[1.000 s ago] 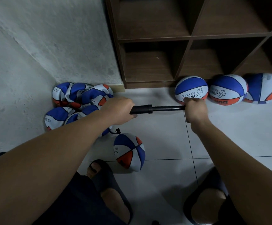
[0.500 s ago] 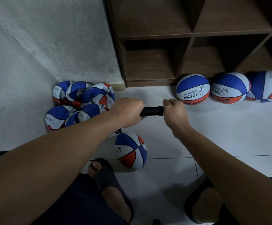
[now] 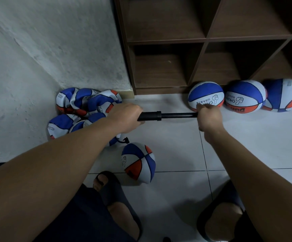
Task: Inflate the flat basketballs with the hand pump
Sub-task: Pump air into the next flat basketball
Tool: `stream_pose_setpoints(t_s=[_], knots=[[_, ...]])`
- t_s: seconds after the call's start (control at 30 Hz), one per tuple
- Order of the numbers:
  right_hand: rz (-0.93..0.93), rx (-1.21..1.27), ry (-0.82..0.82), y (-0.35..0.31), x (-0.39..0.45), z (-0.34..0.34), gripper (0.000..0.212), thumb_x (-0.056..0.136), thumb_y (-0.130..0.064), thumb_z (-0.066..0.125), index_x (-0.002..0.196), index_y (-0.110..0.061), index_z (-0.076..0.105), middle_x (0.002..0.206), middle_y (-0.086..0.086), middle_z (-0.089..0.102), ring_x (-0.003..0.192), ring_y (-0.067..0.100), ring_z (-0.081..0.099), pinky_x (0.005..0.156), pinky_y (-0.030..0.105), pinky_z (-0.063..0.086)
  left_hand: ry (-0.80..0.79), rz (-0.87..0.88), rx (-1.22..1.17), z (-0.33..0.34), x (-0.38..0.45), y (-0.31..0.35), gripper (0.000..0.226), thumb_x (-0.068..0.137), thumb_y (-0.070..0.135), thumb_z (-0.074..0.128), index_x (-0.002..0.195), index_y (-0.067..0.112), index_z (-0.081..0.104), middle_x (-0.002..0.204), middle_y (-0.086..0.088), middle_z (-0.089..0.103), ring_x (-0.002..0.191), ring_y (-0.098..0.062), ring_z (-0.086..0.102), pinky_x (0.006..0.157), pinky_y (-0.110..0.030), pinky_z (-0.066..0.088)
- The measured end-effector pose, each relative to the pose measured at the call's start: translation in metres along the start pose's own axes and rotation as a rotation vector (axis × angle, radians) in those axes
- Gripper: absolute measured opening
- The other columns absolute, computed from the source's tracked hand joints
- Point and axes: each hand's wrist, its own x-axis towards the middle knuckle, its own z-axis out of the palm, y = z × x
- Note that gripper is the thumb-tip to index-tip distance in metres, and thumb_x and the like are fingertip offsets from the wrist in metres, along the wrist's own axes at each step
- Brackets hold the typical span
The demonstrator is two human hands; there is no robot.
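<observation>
My left hand (image 3: 124, 117) grips the hand pump (image 3: 150, 116) barrel; my right hand (image 3: 209, 117) grips its extended handle. Beyond my right hand, three inflated basketballs (image 3: 244, 96); below my left, one part-filled ball (image 3: 139, 162); behind it, the flat pile (image 3: 82, 103) remains.

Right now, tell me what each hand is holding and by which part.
Both hold the hand pump. The left hand grips its thick black barrel; the right hand grips the handle end, hidden in the fist, with the thin rod drawn out between them.
</observation>
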Motion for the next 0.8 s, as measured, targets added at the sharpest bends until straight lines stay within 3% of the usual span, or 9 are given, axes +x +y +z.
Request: stream_pose_setpoints(t_s=[0.1, 0.27, 0.43, 0.63, 0.8], knots=[[-0.05, -0.037, -0.019, 0.0, -0.015, 0.017, 0.023, 0.105, -0.029, 0.051, 0.091, -0.015, 0.061, 0.084, 0.004, 0.059, 0.078, 0.026, 0.054, 0.071, 0.038, 0.045, 0.023, 0.05, 0.004, 0.001, -0.001, 0.016, 0.028, 0.102, 0.048, 0.064, 0.081, 0.033, 0.055, 0.071, 0.008, 0.059, 0.06, -0.012, 0.057, 0.05, -0.03, 0.039], [-0.137, -0.091, -0.099, 0.0, -0.038, 0.04, 0.033, 0.112, -0.031, 0.045, 0.097, -0.008, 0.064, 0.079, 0.007, 0.058, 0.069, 0.021, 0.053, 0.064, 0.038, 0.042, 0.071, 0.082, 0.014, 0.003, -0.006, 0.036, 0.02, 0.103, 0.04, 0.065, 0.089, 0.028, 0.056, 0.069, 0.008, 0.052, 0.056, -0.011, 0.05, 0.048, -0.028, 0.028], [-0.11, -0.104, -0.16, 0.006, -0.048, 0.048, 0.036, 0.113, -0.032, 0.045, 0.097, -0.006, 0.064, 0.072, 0.006, 0.053, 0.061, 0.018, 0.048, 0.056, 0.033, 0.037, 0.063, 0.131, 0.029, 0.004, -0.006, 0.04, 0.022, 0.104, 0.042, 0.062, 0.095, 0.023, 0.066, 0.071, 0.006, 0.056, 0.061, -0.017, 0.058, 0.049, -0.029, 0.032], [-0.067, -0.076, -0.196, -0.005, -0.038, 0.04, 0.034, 0.111, -0.036, 0.049, 0.092, -0.01, 0.061, 0.072, 0.005, 0.048, 0.062, 0.02, 0.046, 0.06, 0.039, 0.039, 0.087, 0.153, 0.012, -0.004, -0.002, 0.04, 0.022, 0.104, 0.048, 0.062, 0.092, 0.03, 0.058, 0.072, 0.008, 0.056, 0.06, -0.012, 0.054, 0.05, -0.028, 0.031], [0.016, 0.009, -0.069, -0.009, -0.013, 0.008, 0.015, 0.101, -0.03, 0.06, 0.093, -0.018, 0.063, 0.08, 0.005, 0.055, 0.072, 0.025, 0.048, 0.055, 0.034, 0.039, 0.037, 0.051, 0.022, -0.011, 0.0, 0.01, 0.028, 0.101, 0.056, 0.065, 0.09, 0.031, 0.06, 0.073, 0.01, 0.056, 0.062, -0.008, 0.054, 0.05, -0.028, 0.034]])
